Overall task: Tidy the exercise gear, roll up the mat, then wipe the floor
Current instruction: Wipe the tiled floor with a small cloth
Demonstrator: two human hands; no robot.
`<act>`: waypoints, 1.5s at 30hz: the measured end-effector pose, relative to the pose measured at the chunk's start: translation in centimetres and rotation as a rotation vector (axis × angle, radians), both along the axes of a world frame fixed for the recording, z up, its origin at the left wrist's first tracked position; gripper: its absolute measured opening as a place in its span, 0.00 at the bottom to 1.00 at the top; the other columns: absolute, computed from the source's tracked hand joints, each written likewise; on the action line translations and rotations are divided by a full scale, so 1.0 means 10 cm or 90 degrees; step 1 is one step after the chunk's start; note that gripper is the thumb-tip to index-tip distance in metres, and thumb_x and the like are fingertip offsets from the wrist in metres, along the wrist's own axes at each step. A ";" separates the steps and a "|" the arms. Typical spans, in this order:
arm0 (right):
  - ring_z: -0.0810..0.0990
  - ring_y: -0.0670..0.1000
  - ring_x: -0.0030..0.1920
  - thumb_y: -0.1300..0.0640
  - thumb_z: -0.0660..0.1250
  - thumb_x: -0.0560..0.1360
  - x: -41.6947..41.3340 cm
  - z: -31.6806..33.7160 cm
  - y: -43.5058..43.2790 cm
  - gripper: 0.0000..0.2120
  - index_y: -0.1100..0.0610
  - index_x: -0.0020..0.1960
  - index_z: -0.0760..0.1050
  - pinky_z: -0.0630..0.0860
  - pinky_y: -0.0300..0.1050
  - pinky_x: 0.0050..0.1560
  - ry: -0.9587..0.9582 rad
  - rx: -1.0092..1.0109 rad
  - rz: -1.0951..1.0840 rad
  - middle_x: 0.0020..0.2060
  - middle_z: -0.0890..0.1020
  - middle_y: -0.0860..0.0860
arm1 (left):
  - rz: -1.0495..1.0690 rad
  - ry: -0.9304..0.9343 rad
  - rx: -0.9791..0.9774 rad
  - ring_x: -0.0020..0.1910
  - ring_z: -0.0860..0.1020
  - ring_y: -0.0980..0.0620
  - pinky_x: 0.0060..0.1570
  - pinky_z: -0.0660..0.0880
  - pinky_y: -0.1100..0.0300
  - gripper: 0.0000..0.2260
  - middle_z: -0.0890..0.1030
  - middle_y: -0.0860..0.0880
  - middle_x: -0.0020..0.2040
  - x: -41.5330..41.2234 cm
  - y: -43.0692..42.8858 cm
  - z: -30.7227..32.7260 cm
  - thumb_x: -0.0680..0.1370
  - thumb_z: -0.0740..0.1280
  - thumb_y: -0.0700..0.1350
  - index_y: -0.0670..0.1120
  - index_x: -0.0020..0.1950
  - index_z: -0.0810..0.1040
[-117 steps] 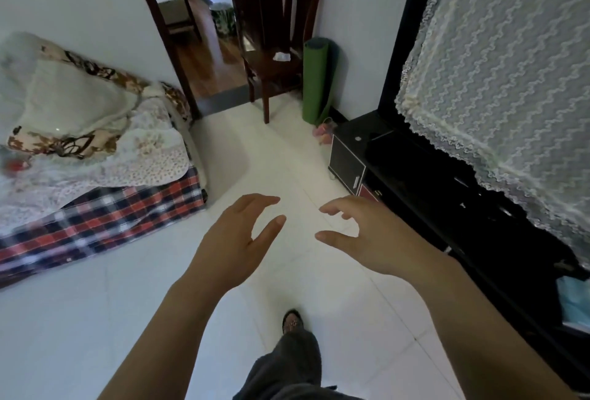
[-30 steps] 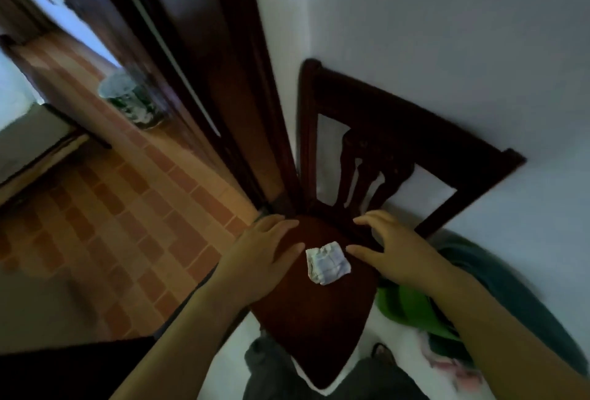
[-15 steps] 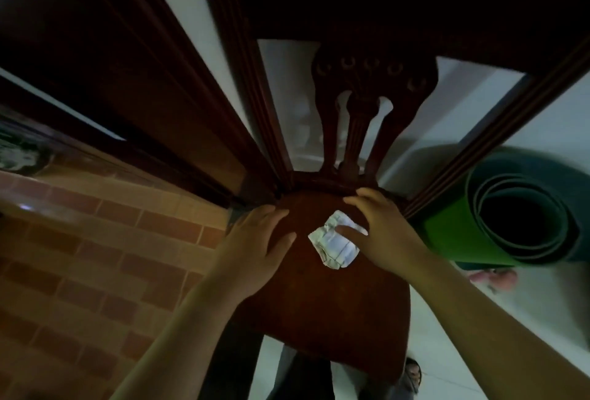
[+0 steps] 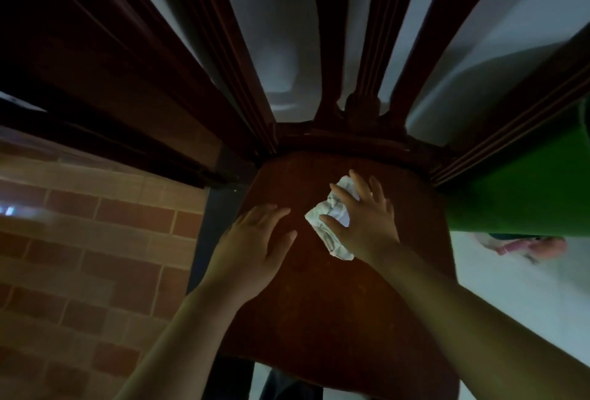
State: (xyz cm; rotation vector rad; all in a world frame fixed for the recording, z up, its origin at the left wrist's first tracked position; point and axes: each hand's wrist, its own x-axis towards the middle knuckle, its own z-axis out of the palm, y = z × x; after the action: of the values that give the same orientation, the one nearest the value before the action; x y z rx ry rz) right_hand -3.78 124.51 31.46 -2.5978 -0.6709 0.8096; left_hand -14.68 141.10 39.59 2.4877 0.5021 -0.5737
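Covering the crumpled cloth (image 4: 333, 206) mid chair seat (image 4: 319, 310), right hand (image 4: 367, 224) has fingers spread, not yet curled round it. Cloth's length runs front-to-back beneath them. Left hand (image 4: 252, 240) lies flat alongside, fingers straight.

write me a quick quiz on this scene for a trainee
1. True or false: the left hand touches the white cloth.
2. The white cloth lies on: A a table, B the chair seat, C a bed.
3. Fill in: the green mat shows on the chair's ___ side in this view.
Key: 1 false, the right hand touches it; 2 B; 3 right.
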 end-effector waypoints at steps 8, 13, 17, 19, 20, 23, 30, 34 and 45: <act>0.55 0.57 0.73 0.41 0.60 0.75 -0.25 -0.38 0.09 0.23 0.45 0.68 0.66 0.55 0.67 0.65 -0.115 -0.010 -0.018 0.74 0.57 0.49 | -0.018 0.028 -0.001 0.71 0.62 0.56 0.68 0.65 0.52 0.24 0.63 0.55 0.73 0.01 0.00 -0.23 0.78 0.51 0.61 0.56 0.72 0.61; 0.64 0.53 0.66 0.46 0.60 0.76 -0.28 -0.17 -0.14 0.18 0.46 0.66 0.68 0.66 0.54 0.62 -0.024 0.004 -0.037 0.70 0.63 0.46 | -0.045 0.046 -0.002 0.70 0.63 0.56 0.67 0.66 0.52 0.24 0.63 0.56 0.73 0.00 -0.02 -0.01 0.78 0.51 0.62 0.57 0.72 0.61; 0.67 0.51 0.63 0.45 0.63 0.75 -0.40 0.39 -0.42 0.21 0.47 0.67 0.69 0.68 0.49 0.60 0.005 0.087 -0.087 0.68 0.67 0.45 | -0.075 0.052 -0.005 0.70 0.62 0.57 0.67 0.65 0.54 0.23 0.61 0.57 0.73 0.04 -0.17 0.39 0.78 0.52 0.62 0.59 0.72 0.60; 0.68 0.50 0.63 0.44 0.64 0.74 -0.49 0.80 -0.58 0.23 0.47 0.67 0.69 0.69 0.48 0.60 0.003 0.117 -0.117 0.66 0.69 0.44 | -0.098 0.038 -0.017 0.70 0.62 0.57 0.67 0.65 0.54 0.22 0.61 0.57 0.73 0.09 -0.29 0.69 0.78 0.53 0.60 0.59 0.72 0.60; 0.68 0.50 0.63 0.43 0.65 0.74 -0.54 1.02 -0.65 0.24 0.46 0.67 0.68 0.69 0.48 0.60 -0.004 0.125 -0.133 0.66 0.69 0.44 | -0.112 0.029 -0.025 0.71 0.62 0.57 0.67 0.64 0.54 0.22 0.61 0.57 0.73 0.12 -0.36 0.87 0.78 0.53 0.60 0.58 0.72 0.60; 0.68 0.49 0.64 0.43 0.67 0.72 -0.67 1.72 -0.89 0.27 0.46 0.68 0.66 0.68 0.47 0.63 -0.031 0.136 -0.189 0.66 0.70 0.43 | -0.160 -0.007 -0.044 0.71 0.61 0.58 0.68 0.63 0.55 0.22 0.61 0.58 0.73 0.21 -0.57 1.45 0.78 0.54 0.60 0.59 0.72 0.61; 0.66 0.45 0.65 0.41 0.67 0.71 -0.99 3.18 -1.51 0.27 0.45 0.68 0.67 0.62 0.40 0.65 -0.145 0.160 -0.387 0.68 0.68 0.40 | -0.297 -0.117 -0.068 0.71 0.59 0.61 0.66 0.59 0.62 0.20 0.62 0.59 0.72 0.44 -1.15 2.78 0.79 0.54 0.58 0.58 0.71 0.63; 0.67 0.43 0.63 0.43 0.68 0.72 -1.24 3.76 -1.95 0.26 0.44 0.68 0.66 0.63 0.40 0.66 -0.180 0.203 -0.531 0.65 0.69 0.39 | -0.436 -0.189 -0.092 0.71 0.60 0.60 0.65 0.58 0.64 0.21 0.62 0.58 0.72 0.60 -1.71 3.37 0.79 0.55 0.57 0.56 0.72 0.63; 0.76 0.46 0.53 0.37 0.63 0.71 -2.20 4.40 -3.60 0.22 0.49 0.59 0.73 0.74 0.43 0.57 -0.306 0.321 -0.879 0.52 0.78 0.43 | -0.748 -0.212 -0.181 0.63 0.58 0.68 0.61 0.57 0.69 0.19 0.63 0.60 0.71 0.27 -3.88 3.94 0.79 0.56 0.57 0.57 0.70 0.65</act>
State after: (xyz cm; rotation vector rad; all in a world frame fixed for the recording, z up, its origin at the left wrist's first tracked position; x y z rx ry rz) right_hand -25.82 88.47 75.42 -2.0338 0.7393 -0.3788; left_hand -12.02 102.28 79.00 2.3034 -1.1588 -0.5444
